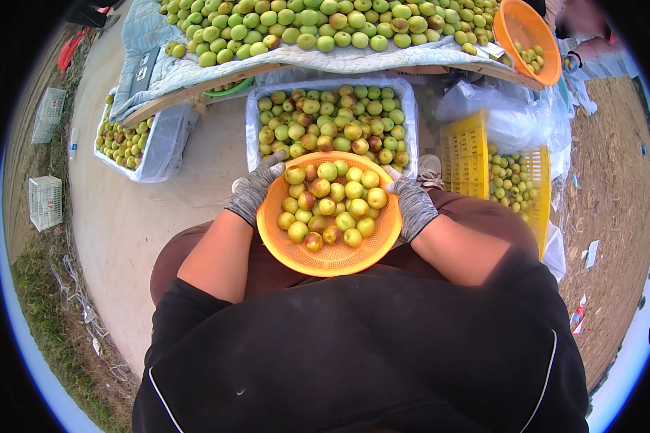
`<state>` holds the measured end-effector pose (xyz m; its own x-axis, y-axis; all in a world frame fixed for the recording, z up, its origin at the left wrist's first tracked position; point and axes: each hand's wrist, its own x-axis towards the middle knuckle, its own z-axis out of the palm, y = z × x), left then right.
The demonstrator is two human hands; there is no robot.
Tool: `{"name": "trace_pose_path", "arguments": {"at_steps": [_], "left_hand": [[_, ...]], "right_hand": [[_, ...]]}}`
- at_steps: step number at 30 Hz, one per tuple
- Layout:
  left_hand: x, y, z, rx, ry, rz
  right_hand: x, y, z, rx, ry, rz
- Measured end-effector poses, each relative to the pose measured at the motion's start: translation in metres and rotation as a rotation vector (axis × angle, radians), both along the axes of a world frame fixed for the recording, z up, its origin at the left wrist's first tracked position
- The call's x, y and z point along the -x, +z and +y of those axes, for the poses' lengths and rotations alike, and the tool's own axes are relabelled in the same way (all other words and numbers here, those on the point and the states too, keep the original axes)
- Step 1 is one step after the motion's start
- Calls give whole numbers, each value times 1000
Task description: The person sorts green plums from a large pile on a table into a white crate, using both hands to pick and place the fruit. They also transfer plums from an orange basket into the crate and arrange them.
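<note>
An orange plastic colander basket [273,238] rests over my lap, partly filled with green and reddish-brown jujubes [327,208]. My left hand [255,187], in a grey knit glove, grips its left rim. On the opposite side my right hand [410,200], gloved alike, holds the right rim. Just beyond the basket stands a crate lined with clear plastic [252,127], full of similar jujubes [336,116]; the basket's far rim overlaps its near edge. Most of the fingers of both hands are hidden beneath the basket.
A quilt-covered table [157,27] with a wooden edge bears many jujubes [325,24] and a phone [144,70]. Another orange basket [547,59] tilts at its right corner. A lined crate [168,146] stands left, a yellow crate [464,162] right. A person [585,24] is at the upper right.
</note>
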<state>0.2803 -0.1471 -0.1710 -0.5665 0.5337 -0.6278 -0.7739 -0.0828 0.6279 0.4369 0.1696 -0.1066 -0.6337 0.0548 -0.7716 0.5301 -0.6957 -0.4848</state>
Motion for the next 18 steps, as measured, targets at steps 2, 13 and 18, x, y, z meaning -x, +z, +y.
{"name": "trace_pose_path", "arguments": {"at_steps": [2,13,18], "left_hand": [[-2,2,1,-5,14,-24],[-19,12,-3,131,-23,72],[-26,18,-6,137,-57,115]], "right_hand": [[0,0,0,-18,-3,-11],[-8,12,-9,79,29,-230],[-13,10,-11,60,62,-127]]}}
